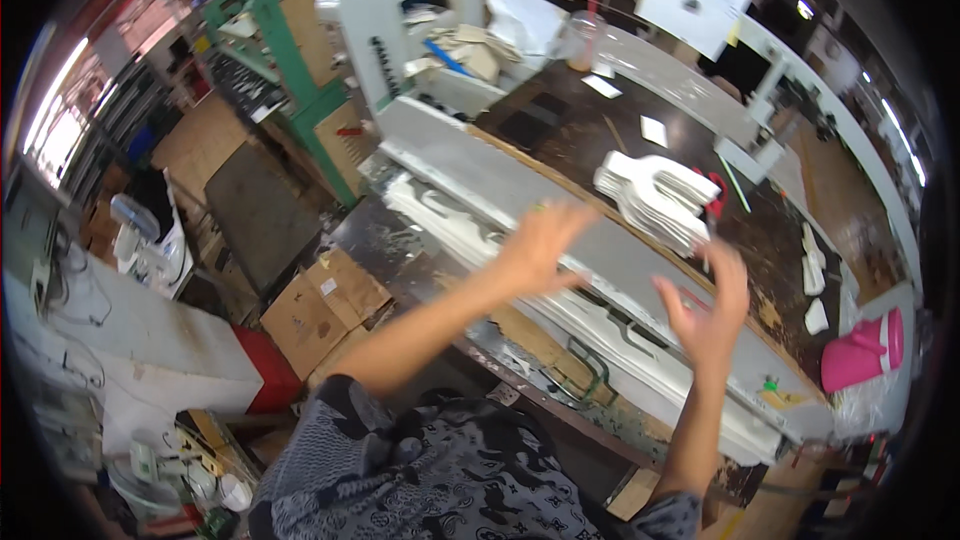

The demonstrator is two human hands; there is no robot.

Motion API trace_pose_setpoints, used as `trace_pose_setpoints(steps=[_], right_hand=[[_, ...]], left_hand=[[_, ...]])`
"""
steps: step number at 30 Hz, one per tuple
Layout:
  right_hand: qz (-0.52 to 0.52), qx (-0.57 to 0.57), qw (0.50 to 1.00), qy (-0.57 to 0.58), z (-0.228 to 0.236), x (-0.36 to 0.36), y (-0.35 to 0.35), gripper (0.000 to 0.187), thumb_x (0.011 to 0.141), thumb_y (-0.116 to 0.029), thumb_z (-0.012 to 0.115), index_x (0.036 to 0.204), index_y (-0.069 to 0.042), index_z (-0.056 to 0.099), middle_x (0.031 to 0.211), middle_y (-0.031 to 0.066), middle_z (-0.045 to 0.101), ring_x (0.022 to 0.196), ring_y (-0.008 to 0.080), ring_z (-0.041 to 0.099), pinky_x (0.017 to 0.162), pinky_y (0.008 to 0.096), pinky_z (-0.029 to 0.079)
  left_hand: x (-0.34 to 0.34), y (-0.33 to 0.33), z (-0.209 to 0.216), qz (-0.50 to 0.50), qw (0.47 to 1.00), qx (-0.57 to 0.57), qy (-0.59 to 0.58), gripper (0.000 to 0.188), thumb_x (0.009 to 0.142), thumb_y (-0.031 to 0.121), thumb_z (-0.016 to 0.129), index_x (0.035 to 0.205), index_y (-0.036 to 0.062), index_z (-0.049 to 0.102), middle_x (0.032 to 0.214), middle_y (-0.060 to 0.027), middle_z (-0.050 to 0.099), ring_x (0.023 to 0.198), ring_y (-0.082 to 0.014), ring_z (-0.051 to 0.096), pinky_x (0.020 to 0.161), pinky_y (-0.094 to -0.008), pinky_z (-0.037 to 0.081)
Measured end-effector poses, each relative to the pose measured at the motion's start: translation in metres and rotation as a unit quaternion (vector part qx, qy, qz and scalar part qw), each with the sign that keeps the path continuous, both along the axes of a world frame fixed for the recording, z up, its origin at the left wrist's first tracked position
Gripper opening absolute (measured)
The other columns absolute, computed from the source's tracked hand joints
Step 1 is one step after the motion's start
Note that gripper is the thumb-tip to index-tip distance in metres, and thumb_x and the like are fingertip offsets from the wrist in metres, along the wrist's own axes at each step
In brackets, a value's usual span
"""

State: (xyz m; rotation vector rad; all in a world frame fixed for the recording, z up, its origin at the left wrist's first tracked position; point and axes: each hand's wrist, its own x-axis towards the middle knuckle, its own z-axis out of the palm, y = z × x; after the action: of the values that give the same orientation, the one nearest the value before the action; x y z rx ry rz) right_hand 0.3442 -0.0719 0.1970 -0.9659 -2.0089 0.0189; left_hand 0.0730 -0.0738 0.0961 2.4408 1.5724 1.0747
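We seem at reaching for the white stack (655,197);
left hand (543,245) and right hand (716,308) spread, empty; gripping calls for closing both.

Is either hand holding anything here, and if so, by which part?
Nothing is held: the left hand and right hand are both open. Whether the right fingers touch the white stack is unclear.

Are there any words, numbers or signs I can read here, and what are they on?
None can be read clearly.
White machine frame: dark marks down its side, too blurred.
White paper: marks too small.
Cardboard box: tiny white label, too small.
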Motion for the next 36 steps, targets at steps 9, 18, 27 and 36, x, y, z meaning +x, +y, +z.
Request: trace_pose_setpoints(steps=[9, 18, 27, 36], right_hand=[[-0.042, -0.321, 0.906, -0.272, -0.267, -0.004, -0.109, 0.090, 0.061, -0.027, 0.100, 0.138, -0.004, 0.058, 0.136, 0.0179, 0.063, 0.128, 0.0402, 0.058, 0.110, 0.0478, 0.047], [-0.017, -0.389, 0.894, -0.221, -0.285, -0.004, -0.131, 0.109, 0.054, -0.024, 0.104, 0.147, -0.005, 0.051, 0.138, 0.0212, 0.061, 0.131, 0.0411, 0.057, 0.111, 0.0474, 0.048], [0.046, -0.379, 0.888, -0.256, -0.287, 0.008, -0.159, 0.096, 0.060, -0.031, 0.094, 0.143, 0.000, 0.057, 0.137, 0.0229, 0.060, 0.126, 0.0433, 0.058, 0.109, 0.0486, 0.047], [-0.225, -0.464, 0.808, -0.285, -0.261, 0.139, -0.071, 0.100, 0.062, -0.041, 0.093, 0.145, 0.000, 0.056, 0.135, 0.0280, 0.063, 0.124, 0.0441, 0.063, 0.105, 0.0499, 0.053]], left_hand=[[-0.012, -0.163, -0.235, -0.005, 0.974, -0.226, -0.013, 0.048, 0.080, 0.046, 0.085, 0.097, 0.0031, 0.073, 0.108, -0.0183, 0.064, 0.112, -0.0382, 0.060, 0.097, -0.0484, 0.049], [-0.021, -0.196, -0.242, 0.005, 0.979, -0.180, -0.099, 0.041, 0.083, 0.045, 0.081, 0.089, 0.0047, 0.073, 0.099, -0.0143, 0.062, 0.107, -0.0346, 0.058, 0.094, -0.0456, 0.046], [-0.015, -0.235, -0.276, 0.095, 0.992, -0.067, -0.055, 0.030, 0.085, 0.035, 0.076, 0.071, 0.0105, 0.069, 0.078, -0.0082, 0.060, 0.075, -0.0317, 0.062, 0.071, -0.0447, 0.048], [0.002, -0.252, -0.285, 0.102, 0.995, -0.019, 0.000, 0.033, 0.079, 0.029, 0.077, 0.065, 0.0143, 0.052, 0.071, -0.0058, 0.048, 0.064, -0.0283, 0.053, 0.058, -0.0423, 0.038]])
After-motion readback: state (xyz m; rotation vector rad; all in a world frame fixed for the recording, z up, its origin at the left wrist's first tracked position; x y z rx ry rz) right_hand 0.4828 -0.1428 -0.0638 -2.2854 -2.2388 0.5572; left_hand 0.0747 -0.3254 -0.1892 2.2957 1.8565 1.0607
